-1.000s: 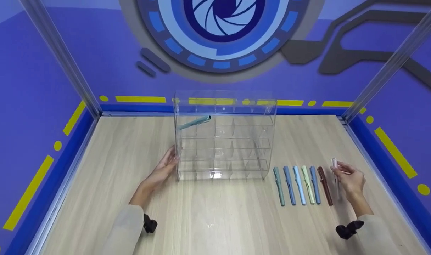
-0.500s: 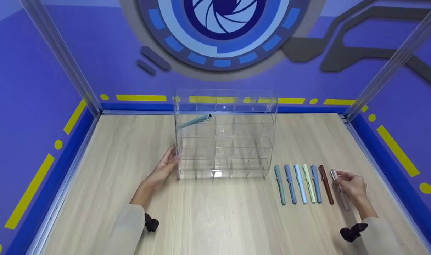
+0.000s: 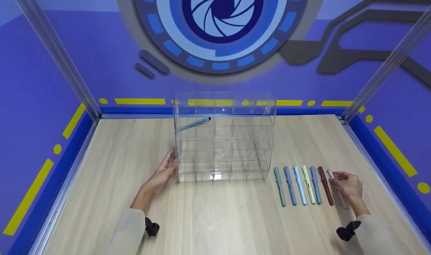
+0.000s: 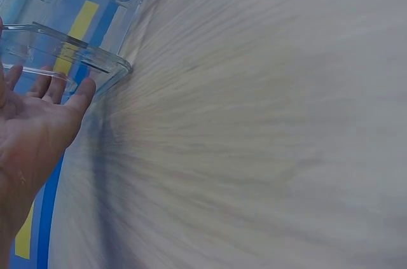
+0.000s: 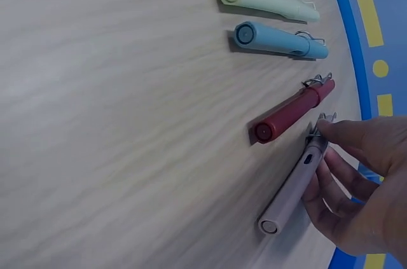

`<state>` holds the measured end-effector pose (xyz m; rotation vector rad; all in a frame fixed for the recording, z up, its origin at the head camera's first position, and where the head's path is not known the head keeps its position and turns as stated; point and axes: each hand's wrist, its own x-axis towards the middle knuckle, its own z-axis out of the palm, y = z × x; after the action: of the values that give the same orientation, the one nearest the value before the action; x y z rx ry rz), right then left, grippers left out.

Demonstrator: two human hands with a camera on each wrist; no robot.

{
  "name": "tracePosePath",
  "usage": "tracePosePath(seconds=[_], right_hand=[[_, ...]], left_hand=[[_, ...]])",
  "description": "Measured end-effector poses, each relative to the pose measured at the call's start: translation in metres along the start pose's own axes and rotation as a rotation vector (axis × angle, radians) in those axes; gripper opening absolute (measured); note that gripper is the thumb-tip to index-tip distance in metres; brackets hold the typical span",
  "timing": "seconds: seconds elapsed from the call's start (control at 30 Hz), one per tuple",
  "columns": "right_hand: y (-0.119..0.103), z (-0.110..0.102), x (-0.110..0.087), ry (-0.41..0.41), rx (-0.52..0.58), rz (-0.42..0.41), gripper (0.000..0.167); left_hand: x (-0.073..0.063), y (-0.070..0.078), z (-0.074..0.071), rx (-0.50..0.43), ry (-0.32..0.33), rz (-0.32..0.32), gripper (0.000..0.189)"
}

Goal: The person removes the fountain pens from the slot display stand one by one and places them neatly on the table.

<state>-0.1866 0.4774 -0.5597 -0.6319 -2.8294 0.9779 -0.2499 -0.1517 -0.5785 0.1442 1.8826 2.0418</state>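
In the head view a clear acrylic rack (image 3: 223, 143) with rows of compartments stands upright mid-table. One teal pen (image 3: 195, 124) lies slanted in its upper left part. My left hand (image 3: 163, 172) touches the rack's left side, fingers extended; in the left wrist view the fingertips meet the clear panel (image 4: 95, 59). My right hand (image 3: 349, 186) pinches a pale pinkish-grey pen (image 5: 292, 186) near its clip end, thumb on top. That pen lies at or just above the table, slanted beside the dark red-brown pen (image 3: 325, 185); contact with the wood is hard to tell.
Left of the red-brown pen is a row of several pens: blue (image 3: 315, 185), pale green (image 3: 308, 185), light blue (image 3: 300, 185), darker blue (image 3: 290, 185) and green (image 3: 279, 186). Blue-purple walls with metal corner posts enclose the wooden table (image 3: 215, 219).
The pinkish-grey pen in my right hand has come down and shifted slightly left, nearer the red-brown pen. My left hand stays at the rack's side.
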Motion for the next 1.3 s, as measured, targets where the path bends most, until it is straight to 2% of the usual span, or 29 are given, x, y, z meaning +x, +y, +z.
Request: tracePosePath(seconds=[0.13, 0.4, 0.63, 0.8, 0.97, 1.13, 1.3], right_hand=[[-0.002, 0.006, 0.006, 0.029, -0.014, -0.019, 0.037], [0.000, 0.009, 0.004, 0.090, -0.001, -0.013, 0.037], [0.003, 0.009, 0.004, 0.069, 0.000, 0.023, 0.038], [0.000, 0.010, 0.011, 0.050, 0.019, 0.034, 0.042], [0.000, 0.007, 0.006, 0.068, 0.035, 0.060, 0.047], [-0.005, 0.000, 0.000, 0.133, 0.081, 0.030, 0.043], [-0.026, -0.008, 0.000, 0.178, 0.139, -0.038, 0.034]], left_hand=[[-0.001, -0.001, 0.000, -0.001, 0.016, -0.010, 0.072], [-0.001, -0.002, 0.003, 0.017, 0.015, -0.002, 0.073], [-0.001, -0.004, 0.004, 0.003, 0.005, -0.009, 0.067], [0.001, -0.002, 0.002, -0.006, 0.018, 0.005, 0.071], [-0.002, 0.000, 0.002, -0.020, -0.001, -0.001, 0.075], [-0.002, 0.001, 0.002, -0.024, -0.010, 0.006, 0.070], [-0.003, 0.001, 0.002, -0.011, -0.019, 0.003, 0.071]])
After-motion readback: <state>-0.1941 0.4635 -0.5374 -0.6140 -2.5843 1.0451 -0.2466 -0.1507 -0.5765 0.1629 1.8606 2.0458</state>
